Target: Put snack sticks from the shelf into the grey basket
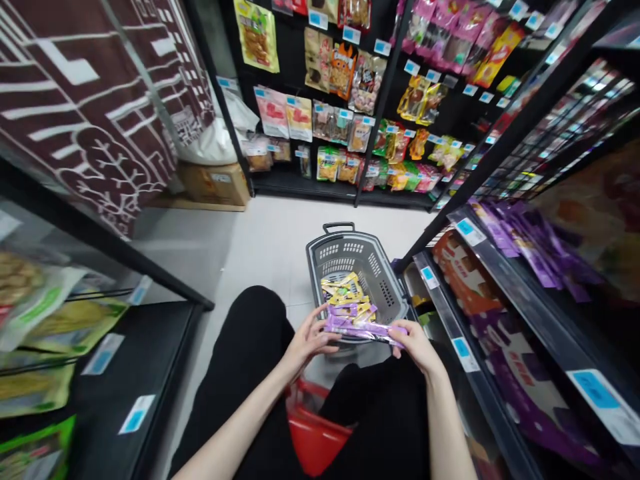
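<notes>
One purple packet (363, 329), long axis left-right, over near rim of one grey basket (386, 288) | left hand (307, 340), right hand (417, 343): fingers pinch its ends | several yellow packets (345, 288) inside | one red basket (315, 433) below

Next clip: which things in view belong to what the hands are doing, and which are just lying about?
In use:
- left hand and right hand, together gripping the flat purple plastic packets
- grey plastic basket holding small yellow packets

Lying about:
- red plastic basket
- brown cardboard box
- purple bags on the right shelf
- hanging snack bags
</notes>
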Tool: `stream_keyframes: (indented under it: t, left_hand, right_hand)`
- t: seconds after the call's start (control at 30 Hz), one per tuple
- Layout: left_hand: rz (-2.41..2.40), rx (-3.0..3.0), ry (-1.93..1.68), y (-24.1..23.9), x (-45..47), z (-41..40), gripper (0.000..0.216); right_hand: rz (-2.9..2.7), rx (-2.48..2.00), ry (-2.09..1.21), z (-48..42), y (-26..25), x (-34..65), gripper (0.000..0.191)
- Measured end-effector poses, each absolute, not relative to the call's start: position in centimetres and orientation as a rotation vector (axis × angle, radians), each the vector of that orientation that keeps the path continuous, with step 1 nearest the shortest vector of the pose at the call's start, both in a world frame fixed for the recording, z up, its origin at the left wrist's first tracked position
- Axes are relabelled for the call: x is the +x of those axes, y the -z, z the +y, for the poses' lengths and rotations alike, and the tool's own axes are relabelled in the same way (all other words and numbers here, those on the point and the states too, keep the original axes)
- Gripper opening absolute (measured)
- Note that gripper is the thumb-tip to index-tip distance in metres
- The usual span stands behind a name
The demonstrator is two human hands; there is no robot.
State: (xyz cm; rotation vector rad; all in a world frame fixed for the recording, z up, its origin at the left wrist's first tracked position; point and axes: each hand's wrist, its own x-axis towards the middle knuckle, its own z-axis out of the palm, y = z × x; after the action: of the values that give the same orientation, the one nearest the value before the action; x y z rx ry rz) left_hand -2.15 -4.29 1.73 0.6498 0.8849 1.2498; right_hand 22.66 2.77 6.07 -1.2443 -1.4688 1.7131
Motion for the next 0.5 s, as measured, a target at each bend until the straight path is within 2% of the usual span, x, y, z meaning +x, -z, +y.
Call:
stream_keyframes:
  t: [0.1,0.23,0.5]
  left_hand:
    - [1.101,0.776,-1.177,-1.0,-2.4,-4.3,0.064]
    - [1.225,0.858,-1.113,0.1,-2.2,-4.2,0.044]
    - [1.303,0.896,-1.007,0.0,-1.6,-4.2,0.040]
  right_hand:
    - [-1.349,-1.224,-1.868,2.4,-2.7,22.0,0.031]
    - [-1.295,-1.236,-1.926,2.0,-1.2,22.5,0.032]
    - [-1.285,-1.297,-1.916,1.8,-0.4,23.6,0.033]
